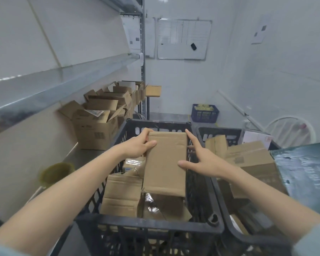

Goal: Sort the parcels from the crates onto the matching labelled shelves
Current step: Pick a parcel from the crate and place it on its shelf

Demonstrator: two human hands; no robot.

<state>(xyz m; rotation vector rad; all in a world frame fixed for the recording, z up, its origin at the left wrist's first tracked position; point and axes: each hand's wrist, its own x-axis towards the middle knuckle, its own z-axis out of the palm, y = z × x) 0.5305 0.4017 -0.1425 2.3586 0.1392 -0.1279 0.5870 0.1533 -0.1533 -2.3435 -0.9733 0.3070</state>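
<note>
One flat cardboard parcel (165,161) held over the black crate (148,224), toward its far edge. Left hand (137,145) grips the top-left edge, carrying it; right hand (203,159) spread wide, thumb on the face, likely steadying. Label not visible

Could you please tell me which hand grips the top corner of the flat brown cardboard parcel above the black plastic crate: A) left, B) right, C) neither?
A: the left hand curls its fingers round the upper left corner of the flat brown cardboard parcel; the right hand has straight fingers.
</note>
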